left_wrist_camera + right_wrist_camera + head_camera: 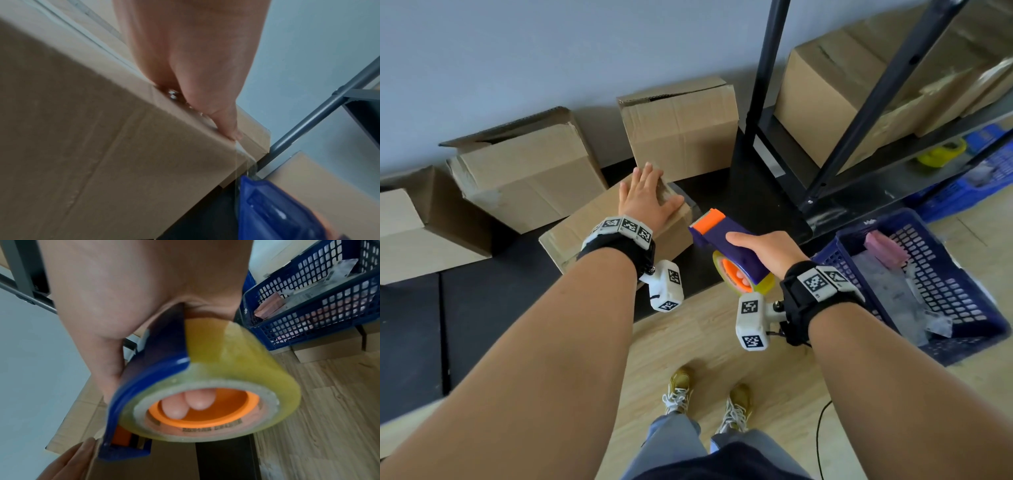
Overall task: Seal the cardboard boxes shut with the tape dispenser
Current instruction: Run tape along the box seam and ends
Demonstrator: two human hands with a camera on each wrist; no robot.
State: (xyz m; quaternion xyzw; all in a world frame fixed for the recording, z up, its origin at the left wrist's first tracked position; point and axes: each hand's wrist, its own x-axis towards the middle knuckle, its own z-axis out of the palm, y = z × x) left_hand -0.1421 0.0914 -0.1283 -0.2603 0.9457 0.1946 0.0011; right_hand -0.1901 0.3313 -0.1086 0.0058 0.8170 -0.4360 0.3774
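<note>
A closed cardboard box point(585, 229) lies on the dark mat in front of me. My left hand point(645, 198) lies flat on its top with straight fingers, pressing a strip of clear tape near the right end; its thumb point(230, 128) rests on the box's edge point(144, 146). My right hand point(767, 253) grips the blue and orange tape dispenser point(722, 240) just right of the box, its toothed end pointing at the box corner. Two fingertips point(191, 404) show through the orange core of the yellowish tape roll point(236, 386).
Three more cardboard boxes point(530, 171) stand along the wall with loose flaps. A black metal shelf point(859, 120) with boxes stands at the right. A blue plastic basket point(914, 274) with packets sits on the wood floor at my right. My shoes point(709, 397) are below.
</note>
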